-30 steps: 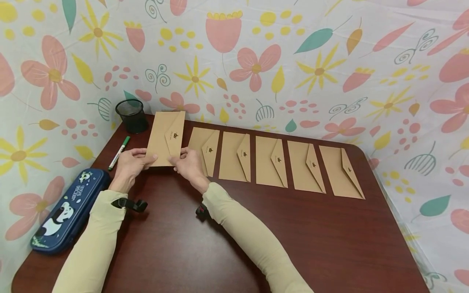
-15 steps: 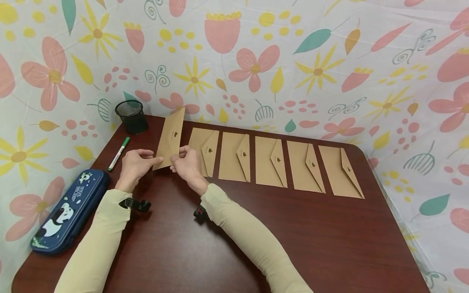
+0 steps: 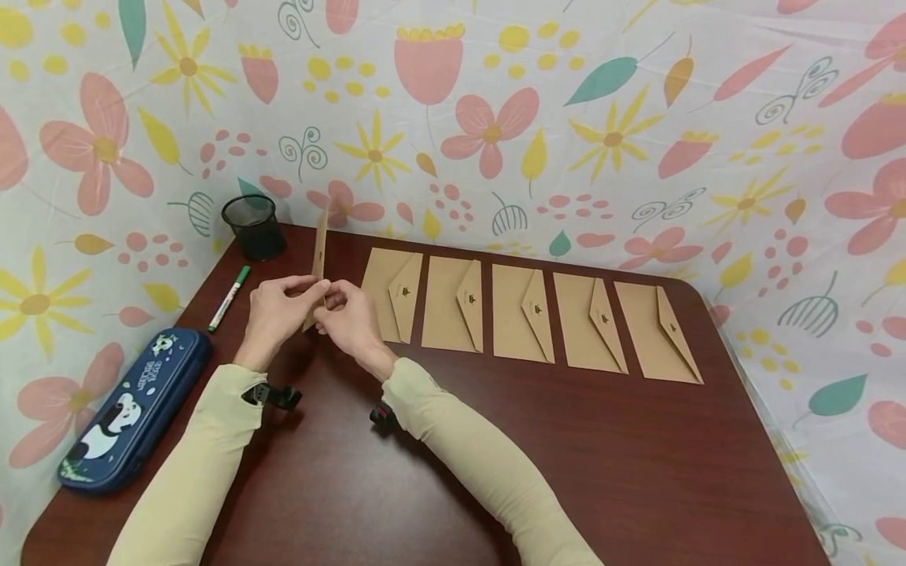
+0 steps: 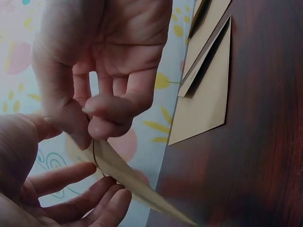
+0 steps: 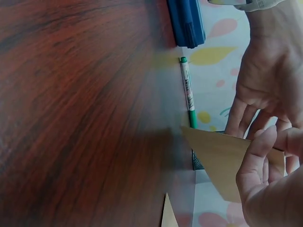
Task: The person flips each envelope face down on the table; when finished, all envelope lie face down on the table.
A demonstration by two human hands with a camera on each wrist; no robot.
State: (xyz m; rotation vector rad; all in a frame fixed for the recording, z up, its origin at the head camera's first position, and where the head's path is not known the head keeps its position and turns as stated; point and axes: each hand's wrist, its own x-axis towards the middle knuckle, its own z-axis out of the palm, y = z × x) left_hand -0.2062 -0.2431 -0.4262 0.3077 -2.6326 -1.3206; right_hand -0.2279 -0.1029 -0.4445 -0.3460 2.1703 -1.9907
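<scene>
A brown kraft envelope (image 3: 321, 244) stands up edge-on between both hands at the back left of the table. My left hand (image 3: 279, 314) pinches its lower part between thumb and fingers. From the other side my right hand (image 3: 351, 318) pinches it near the same edge, thumb and curled fingers at the paper. In the left wrist view the envelope (image 4: 120, 172) narrows to a point below the fingers. The right wrist view shows a broad face of the envelope (image 5: 220, 156), partly hidden by the right thumb. Nearest to the right hand lies a flat envelope (image 3: 392, 287) with a crown print on its flap.
Several more matching envelopes (image 3: 520, 306) lie in a row to the right. Behind the left hand stands a black mesh pen holder (image 3: 255, 232). A green-capped marker (image 3: 228, 299) and a blue panda pencil case (image 3: 134, 409) lie along the left edge. Patterned cloth (image 3: 453, 141) walls the back.
The held envelope has turned from showing its printed face to nearly edge-on. My left hand has moved right, up against the right hand, which has shifted slightly left.
</scene>
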